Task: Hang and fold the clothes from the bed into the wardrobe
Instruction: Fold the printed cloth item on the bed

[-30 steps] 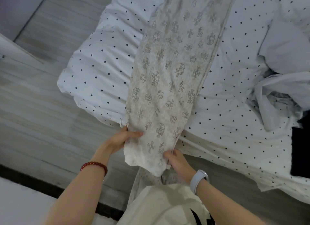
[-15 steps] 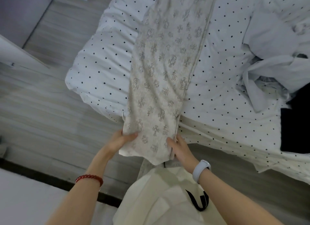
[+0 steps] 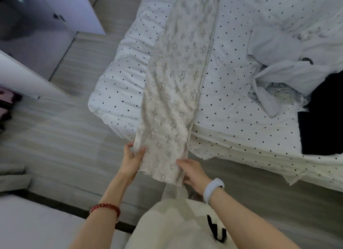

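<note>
Trousers (image 3: 174, 93) lower, hem pinched between fingers (image 3: 138, 152)

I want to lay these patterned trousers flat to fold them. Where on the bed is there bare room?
Bare sheet lies on the bed between its left edge and the patterned trousers, and again right of the trousers up to the crumpled white garment. The far right is crowded: that garment and a black garment beside it.

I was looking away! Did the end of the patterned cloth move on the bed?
Cannot tell: the hands hold the patterned cloth just off the bed edge as before; the camera shifted.
</note>
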`<action>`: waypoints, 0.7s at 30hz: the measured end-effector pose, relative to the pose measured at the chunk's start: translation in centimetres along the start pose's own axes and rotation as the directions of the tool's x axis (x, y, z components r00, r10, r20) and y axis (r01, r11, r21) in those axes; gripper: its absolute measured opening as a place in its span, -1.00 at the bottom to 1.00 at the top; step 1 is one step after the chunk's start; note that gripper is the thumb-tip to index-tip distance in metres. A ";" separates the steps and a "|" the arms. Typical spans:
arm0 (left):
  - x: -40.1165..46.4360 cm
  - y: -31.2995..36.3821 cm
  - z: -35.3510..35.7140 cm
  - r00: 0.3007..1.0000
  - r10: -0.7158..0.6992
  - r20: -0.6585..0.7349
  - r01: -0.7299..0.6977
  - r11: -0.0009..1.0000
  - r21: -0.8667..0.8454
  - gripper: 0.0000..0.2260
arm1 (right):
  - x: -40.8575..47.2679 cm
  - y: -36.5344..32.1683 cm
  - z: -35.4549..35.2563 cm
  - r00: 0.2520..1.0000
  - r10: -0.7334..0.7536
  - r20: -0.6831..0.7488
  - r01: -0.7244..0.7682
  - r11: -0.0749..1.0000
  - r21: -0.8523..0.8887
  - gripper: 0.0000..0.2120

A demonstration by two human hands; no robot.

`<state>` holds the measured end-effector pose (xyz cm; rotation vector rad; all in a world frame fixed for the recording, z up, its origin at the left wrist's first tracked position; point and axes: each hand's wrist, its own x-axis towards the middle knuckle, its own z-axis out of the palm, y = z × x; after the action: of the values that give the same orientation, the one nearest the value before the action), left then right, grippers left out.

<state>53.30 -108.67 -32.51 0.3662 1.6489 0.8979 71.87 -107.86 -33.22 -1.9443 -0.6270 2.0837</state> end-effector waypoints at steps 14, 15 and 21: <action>-1.6 1.7 -4.2 0.996 -0.078 0.035 0.060 0.926 0.373 -0.84 | -5.3 1.7 1.1 0.927 -0.136 -0.350 0.192 0.973 0.131 -0.90; -1.5 1.9 -4.2 0.997 -0.063 0.047 0.039 0.916 0.400 -0.85 | -5.5 2.0 1.3 0.920 -0.146 -0.365 0.210 0.967 0.142 -0.84; -2.2 4.8 -5.5 0.968 0.012 0.251 -0.116 0.907 0.405 -0.85 | -7.5 1.7 2.8 0.852 -0.358 -0.381 0.390 0.921 0.008 -0.81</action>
<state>47.74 -108.90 -27.30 0.7992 1.5964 0.5133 70.04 -113.08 -27.16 -1.9109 -0.7454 1.4342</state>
